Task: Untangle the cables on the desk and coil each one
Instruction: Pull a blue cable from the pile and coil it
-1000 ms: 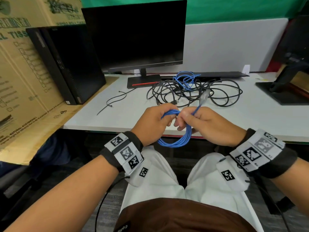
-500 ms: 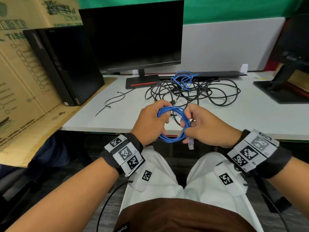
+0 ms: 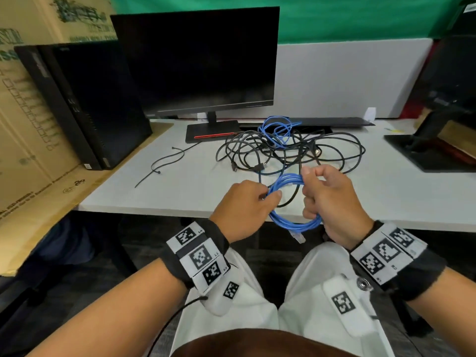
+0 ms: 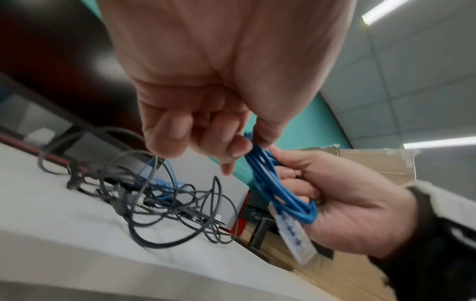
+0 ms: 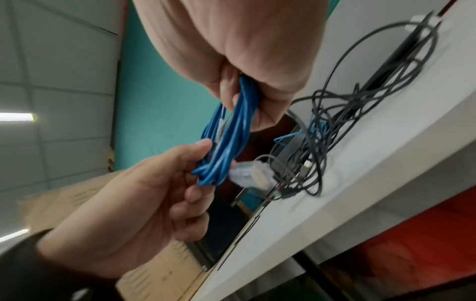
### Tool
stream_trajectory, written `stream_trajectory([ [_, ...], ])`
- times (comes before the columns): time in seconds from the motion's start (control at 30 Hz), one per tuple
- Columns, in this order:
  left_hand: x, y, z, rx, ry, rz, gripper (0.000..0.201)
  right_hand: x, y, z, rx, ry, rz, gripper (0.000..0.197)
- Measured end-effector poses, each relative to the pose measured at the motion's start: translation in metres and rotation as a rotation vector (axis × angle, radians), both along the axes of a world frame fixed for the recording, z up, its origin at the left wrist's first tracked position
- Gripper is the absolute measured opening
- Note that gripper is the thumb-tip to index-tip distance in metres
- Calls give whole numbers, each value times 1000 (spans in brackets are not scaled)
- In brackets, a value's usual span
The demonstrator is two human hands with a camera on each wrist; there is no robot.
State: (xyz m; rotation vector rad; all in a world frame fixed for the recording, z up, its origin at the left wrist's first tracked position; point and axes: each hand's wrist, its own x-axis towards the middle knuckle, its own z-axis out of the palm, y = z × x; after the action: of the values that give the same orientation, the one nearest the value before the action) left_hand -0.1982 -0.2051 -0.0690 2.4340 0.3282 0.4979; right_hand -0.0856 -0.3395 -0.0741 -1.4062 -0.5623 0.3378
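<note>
So the white desk still has the black-and-blue cable tangle at 12 o'clock. Blue ethernet cable coil went from loose wraps to a tidy bundle above the near edge; left hand pinches it at 9 o'clock, right hand at 3, clear plug dangling at 6. One cable basically done.

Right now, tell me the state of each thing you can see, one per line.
Blue cable: coiled, held off the desk.
Clear plug: hanging loose below the coil.
Left hand: pinching the coil's left side.
Right hand: gripping the coil's right side.
Black cables: tangled on the desk, a second blue cable among them.
Monitor: dark.
</note>
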Motion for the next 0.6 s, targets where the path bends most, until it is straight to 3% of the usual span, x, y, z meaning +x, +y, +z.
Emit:
stream_trajectory([
  [0.1, 18, 0, 0, -2, -1, -56, 23, 16, 1, -5, -68, -51, -26, 26],
  [0.2, 34, 12, 1, 29, 5, -35, 27, 33, -4, -9, -298, -352, 8, 9],
  [0.27, 40, 22, 5, 10, -14, -17, 30, 44, -8, -11, -439, -474, 53, 13],
  [0.3, 44, 26, 3, -8, -10, -31, 32, 50, -10, -10, -463, -474, 54, 17],
  [0.33, 94, 34, 12, -14, 22, -98, 33, 93, -9, -3, -463, -448, -8, 20],
  [0.4, 95, 32, 10, -9, 47, -82, 35, 93, -12, -1, -458, -377, 17, 23],
  [0.5, 117, 24, 16, -18, 57, -102, 35, 107, -16, 6, -346, -134, 36, 23],
  [0.6, 146, 22, 28, 24, 161, -137, 37, 137, -22, 15, -357, -117, -44, 27],
])
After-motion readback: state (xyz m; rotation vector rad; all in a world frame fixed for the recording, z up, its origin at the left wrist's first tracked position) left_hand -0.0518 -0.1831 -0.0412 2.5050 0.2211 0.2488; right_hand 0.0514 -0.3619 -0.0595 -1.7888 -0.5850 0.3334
